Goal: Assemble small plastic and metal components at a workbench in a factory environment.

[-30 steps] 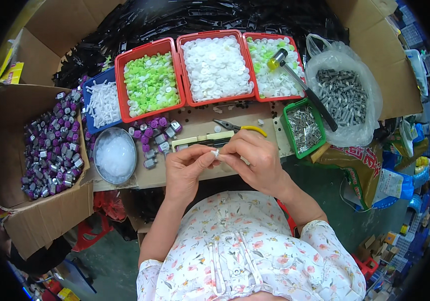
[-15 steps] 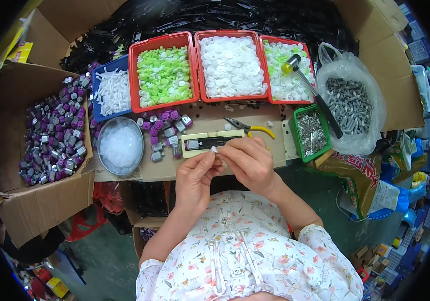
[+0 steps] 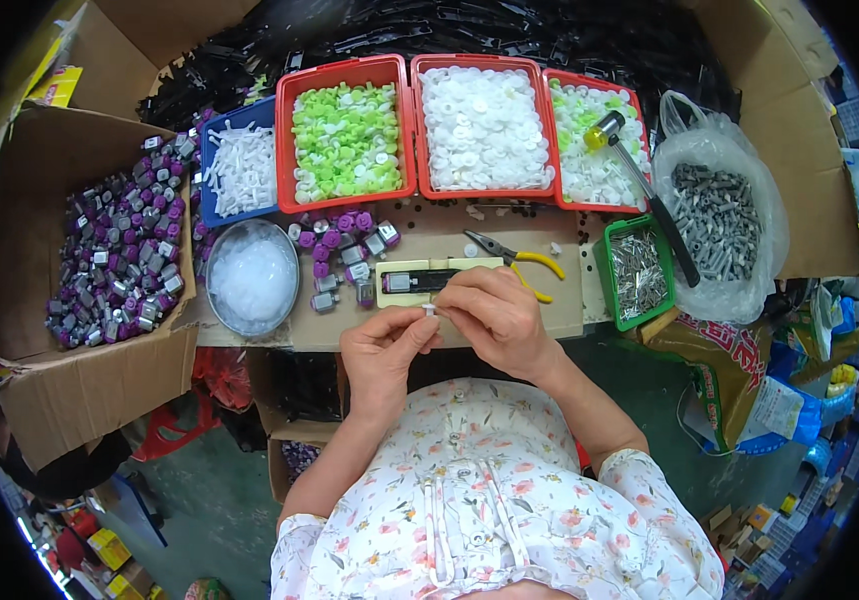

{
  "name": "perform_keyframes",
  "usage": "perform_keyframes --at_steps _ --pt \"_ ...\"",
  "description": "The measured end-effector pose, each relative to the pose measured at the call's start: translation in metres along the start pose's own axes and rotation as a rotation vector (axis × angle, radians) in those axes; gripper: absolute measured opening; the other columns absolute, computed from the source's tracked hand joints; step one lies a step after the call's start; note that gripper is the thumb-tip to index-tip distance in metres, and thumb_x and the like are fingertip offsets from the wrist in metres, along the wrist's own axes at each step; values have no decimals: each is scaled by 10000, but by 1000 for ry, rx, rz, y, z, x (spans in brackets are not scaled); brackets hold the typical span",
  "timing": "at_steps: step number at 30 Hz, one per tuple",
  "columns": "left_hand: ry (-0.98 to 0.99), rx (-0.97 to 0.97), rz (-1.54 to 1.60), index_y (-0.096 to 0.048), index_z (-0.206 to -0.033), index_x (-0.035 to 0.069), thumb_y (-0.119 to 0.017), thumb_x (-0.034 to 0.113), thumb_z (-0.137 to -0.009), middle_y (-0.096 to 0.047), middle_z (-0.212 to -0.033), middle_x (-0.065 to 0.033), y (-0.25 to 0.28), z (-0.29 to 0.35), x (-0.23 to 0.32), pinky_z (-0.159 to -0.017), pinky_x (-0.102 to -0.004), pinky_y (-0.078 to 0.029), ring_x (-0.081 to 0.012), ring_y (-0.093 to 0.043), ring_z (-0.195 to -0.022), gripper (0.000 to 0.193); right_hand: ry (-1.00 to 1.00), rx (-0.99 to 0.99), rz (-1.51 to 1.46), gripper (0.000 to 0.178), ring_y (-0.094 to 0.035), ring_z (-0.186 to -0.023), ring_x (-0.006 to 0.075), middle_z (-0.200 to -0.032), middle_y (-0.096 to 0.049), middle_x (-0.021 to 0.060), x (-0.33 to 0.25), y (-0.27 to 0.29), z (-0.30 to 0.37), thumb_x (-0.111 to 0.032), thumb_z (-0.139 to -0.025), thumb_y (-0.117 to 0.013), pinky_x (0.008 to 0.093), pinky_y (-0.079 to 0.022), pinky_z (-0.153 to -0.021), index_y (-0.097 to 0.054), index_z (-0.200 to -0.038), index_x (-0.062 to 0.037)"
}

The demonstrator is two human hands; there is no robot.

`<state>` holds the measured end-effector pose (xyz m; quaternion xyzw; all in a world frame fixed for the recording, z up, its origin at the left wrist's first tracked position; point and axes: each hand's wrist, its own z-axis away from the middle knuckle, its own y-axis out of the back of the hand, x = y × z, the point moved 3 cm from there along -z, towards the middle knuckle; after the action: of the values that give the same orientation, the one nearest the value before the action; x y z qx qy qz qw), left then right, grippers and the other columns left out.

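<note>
My left hand (image 3: 381,352) and my right hand (image 3: 495,314) meet at the near edge of the worktop, fingertips pinched together on a small white plastic piece (image 3: 429,310). Its exact shape is partly hidden by the fingers. Just beyond them lies a cream-coloured holder (image 3: 383,299) with a small grey motor (image 3: 398,282) and a long black part (image 3: 435,280) in it. The right hand covers the holder's right end. Yellow-handled pliers (image 3: 539,262) lie just beyond the right hand, jaws pointing away to the left. Several purple-capped motors (image 3: 357,254) are scattered left of the holder.
Red trays (image 3: 284,130) hold green and white plastic pieces; a blue tray (image 3: 211,170) holds white pins. A bowl (image 3: 252,285) contains a whitish substance. At right are a green tray (image 3: 609,280), a hammer (image 3: 657,205) and a bag (image 3: 767,225). A motor-filled carton (image 3: 99,375) stands left.
The view has shifted so the worktop sits slightly further right. Both hands stay together, and the white piece shows more clearly between their fingertips.
</note>
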<state>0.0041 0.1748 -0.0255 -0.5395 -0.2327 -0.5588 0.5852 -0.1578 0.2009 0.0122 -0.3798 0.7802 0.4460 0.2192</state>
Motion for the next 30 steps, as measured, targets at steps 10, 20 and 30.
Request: perform_keyframes --at_steps 10,20,30 --pt "-671 101 -849 -725 -944 -12 -801 -9 -754 -665 -920 -99 8 -2 27 -661 -296 -491 -200 -620 -799 205 38 -121 220 231 -608 -821 230 -893 -599 54 16 -14 -9 -34 -731 -729 356 -418 -718 -682 -956 -58" --pt "-884 31 -1005 -722 -994 17 -802 14 -710 -644 -1014 -94 12 -20 20 -792 -388 -483 -304 -574 -990 296 55 -160 278 178 -597 -829 215 -875 -564 36 16 -19 -13 -47 -759 -697 343 -392 -701 -657 -930 -72" --pt "-849 -143 -1130 -705 -1079 64 -773 88 -733 -622 -1068 -80 6 -37 26 -884 -454 -421 -321 -522 -1075 354 42 -122 229 235 -601 -817 226 -890 -574 49 20 -19 -9 -43 -749 -716 345 -404 -689 -678 -979 -68"
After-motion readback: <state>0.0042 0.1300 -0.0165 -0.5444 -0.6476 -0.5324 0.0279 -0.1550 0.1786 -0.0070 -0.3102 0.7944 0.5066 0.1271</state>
